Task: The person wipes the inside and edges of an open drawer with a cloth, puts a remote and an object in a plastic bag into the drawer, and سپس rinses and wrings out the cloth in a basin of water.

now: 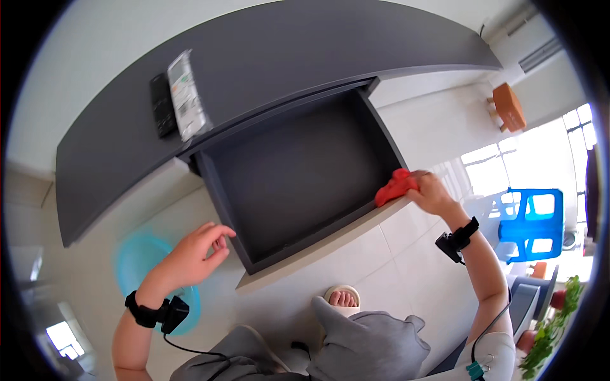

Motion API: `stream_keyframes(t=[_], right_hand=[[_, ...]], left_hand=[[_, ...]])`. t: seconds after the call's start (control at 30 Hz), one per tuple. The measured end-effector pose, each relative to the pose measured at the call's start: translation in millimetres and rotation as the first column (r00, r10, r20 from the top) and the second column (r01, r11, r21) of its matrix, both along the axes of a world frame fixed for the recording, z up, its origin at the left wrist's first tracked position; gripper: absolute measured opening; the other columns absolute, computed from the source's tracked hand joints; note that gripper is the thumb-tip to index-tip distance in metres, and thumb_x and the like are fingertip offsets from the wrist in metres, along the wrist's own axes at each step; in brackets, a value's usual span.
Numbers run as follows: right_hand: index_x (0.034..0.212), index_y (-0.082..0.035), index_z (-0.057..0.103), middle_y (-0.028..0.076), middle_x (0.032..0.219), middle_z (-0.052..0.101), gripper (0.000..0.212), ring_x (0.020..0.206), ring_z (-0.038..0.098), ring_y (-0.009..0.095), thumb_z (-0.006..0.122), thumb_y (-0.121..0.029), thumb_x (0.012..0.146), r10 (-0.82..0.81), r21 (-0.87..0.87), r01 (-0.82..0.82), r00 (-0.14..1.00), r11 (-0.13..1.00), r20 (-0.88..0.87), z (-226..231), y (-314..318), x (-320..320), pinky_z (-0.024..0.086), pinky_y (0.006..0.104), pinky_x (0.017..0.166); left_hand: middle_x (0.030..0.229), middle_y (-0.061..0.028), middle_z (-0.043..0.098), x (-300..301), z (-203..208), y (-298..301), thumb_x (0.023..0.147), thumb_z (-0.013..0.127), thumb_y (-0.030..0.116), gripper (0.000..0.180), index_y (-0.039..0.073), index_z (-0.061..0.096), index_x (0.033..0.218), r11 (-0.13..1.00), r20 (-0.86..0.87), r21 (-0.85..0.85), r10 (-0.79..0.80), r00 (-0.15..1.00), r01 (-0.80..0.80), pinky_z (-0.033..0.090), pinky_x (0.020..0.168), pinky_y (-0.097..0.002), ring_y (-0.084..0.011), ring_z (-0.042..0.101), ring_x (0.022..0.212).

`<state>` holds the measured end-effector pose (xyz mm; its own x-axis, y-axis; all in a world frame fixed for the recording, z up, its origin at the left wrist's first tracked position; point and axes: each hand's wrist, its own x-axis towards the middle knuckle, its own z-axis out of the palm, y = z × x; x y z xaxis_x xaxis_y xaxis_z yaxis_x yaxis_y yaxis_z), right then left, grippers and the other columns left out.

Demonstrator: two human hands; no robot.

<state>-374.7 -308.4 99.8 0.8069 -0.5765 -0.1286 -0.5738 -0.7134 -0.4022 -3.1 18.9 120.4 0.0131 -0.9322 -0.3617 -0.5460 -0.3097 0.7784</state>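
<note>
A dark grey drawer (302, 171) with a pale front is pulled out of the long grey cabinet and holds nothing I can see. My right hand (434, 192) grips a red cloth (397, 186) at the drawer's right front corner, where the cloth lies over the edge. To the left of the drawer, my left hand (198, 253) hovers near its side wall, with fingers partly curled but apart and nothing in them.
On the cabinet top (273, 57) lie a black remote control (162, 106) and a white remote in clear wrapping (185, 95). A light-blue basin (136, 257) sits on the floor at left. At right are a blue plastic stool (540, 223), an orange stool (508, 106) and potted plants (551, 324).
</note>
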Motion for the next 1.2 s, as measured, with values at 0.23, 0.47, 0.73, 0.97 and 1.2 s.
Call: stream_keyframes(t=[0.23, 0.47, 0.73, 0.97, 1.2], right_hand=[[0.103, 0.002, 0.062, 0.005, 0.085, 0.063, 0.038, 0.073, 0.056, 0.012, 0.05, -0.031, 0.088, -0.782, 0.729, 0.404, 0.553, 0.553, 0.287, -22.5, -87.0, -4.1, 0.045, 0.026, 0.066], [0.106, 0.0, 0.06, 0.007, 0.083, 0.059, 0.041, 0.074, 0.052, 0.014, 0.057, -0.035, 0.086, -0.272, 0.654, 0.192, 0.962, 0.732, 0.022, -31.2, -151.0, 106.4, 0.042, 0.0278, 0.071], [0.109, -0.002, 0.065, 0.005, 0.074, 0.063, 0.037, 0.066, 0.055, 0.011, 0.058, -0.02, 0.077, 0.027, 0.627, 0.009, 0.999, 0.779, -0.048, -38.1, -143.6, 29.5, 0.045, 0.0255, 0.064], [0.1, 0.003, 0.063, 0.008, 0.098, 0.06, 0.035, 0.093, 0.055, 0.017, 0.063, -0.022, 0.075, -0.299, 0.743, 0.301, 0.944, 0.598, -0.142, -25.2, -114.2, -36.2, 0.042, 0.0308, 0.088], [0.115, 0.001, 0.056, 0.006, 0.091, 0.059, 0.047, 0.076, 0.055, 0.014, 0.054, -0.04, 0.091, -0.425, 0.949, -0.037, 0.888, 0.312, 0.174, -99.2, -173.9, 5.9, 0.044, 0.0263, 0.071]], left_hand=[[0.086, -0.0096, 0.053, -80.6, 5.9, -64.4, 0.086, 0.059, 0.014, 0.018, 0.003, 0.055, 0.1, 1.0, 0.029, -0.001, -0.009, 1.0, 0.009, 0.046, 0.067, -0.0351, -0.0233, 0.056, 0.077], [0.088, -0.0153, 0.052, -147.3, -42.7, -75.2, 0.09, 0.054, 0.023, 0.024, 0.0, 0.051, 0.098, 0.997, 0.184, -0.046, 0.062, 0.981, -0.054, 0.043, 0.073, -0.0398, -0.033, 0.053, 0.083], [0.087, -0.0131, 0.051, -156.4, -46.1, -73.9, 0.089, 0.051, 0.026, 0.029, 0.001, 0.05, 0.103, 0.998, 0.268, -0.029, 0.059, 0.962, -0.053, 0.041, 0.072, -0.0406, -0.0308, 0.052, 0.079], [0.087, -0.013, 0.051, -160.4, -45.5, -72.1, 0.088, 0.05, 0.023, 0.025, 0.002, 0.049, 0.102, 0.994, 0.293, -0.072, 0.096, 0.951, -0.078, 0.042, 0.071, -0.0393, -0.0305, 0.052, 0.08], [0.087, -0.0134, 0.051, -157.9, -47.9, -81.5, 0.087, 0.05, 0.021, 0.024, 0.001, 0.048, 0.101, 0.997, 0.277, -0.08, 0.039, 0.96, -0.017, 0.042, 0.071, -0.0394, -0.0311, 0.052, 0.081]])
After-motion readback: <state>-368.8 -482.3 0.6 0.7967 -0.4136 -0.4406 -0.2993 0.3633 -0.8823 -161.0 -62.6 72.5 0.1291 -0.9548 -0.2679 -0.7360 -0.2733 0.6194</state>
